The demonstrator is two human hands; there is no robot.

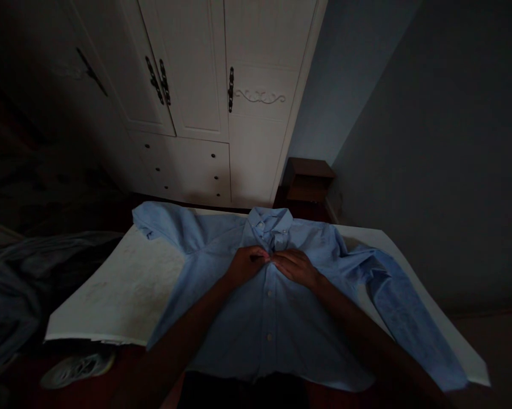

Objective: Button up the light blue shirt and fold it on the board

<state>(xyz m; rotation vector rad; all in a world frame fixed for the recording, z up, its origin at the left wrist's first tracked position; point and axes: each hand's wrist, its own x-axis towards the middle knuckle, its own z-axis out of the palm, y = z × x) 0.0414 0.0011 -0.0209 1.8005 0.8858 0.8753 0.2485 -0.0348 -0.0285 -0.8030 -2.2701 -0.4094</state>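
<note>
A light blue button-up shirt (234, 318) lies front side up on a white-covered table (124, 284), its collar (271, 218) toward the far edge. My left hand (246, 264) pinches the shirt's front placket a little below the collar. Meeting it there, my right hand (296, 266) also has its fingers closed on the placket. Whatever button or hole sits between the fingertips is hidden. Lower on the placket, two white buttons show. One sleeve is bunched at the far left, while the other sleeve (405, 307) trails down the right side.
Behind the table stands a white wardrobe (196, 79) with dark handles. A small brown cabinet (309, 176) is by the wall at the back right. Grey cloth (17, 295) is heaped at the left, and a shoe (78, 368) rests on the floor.
</note>
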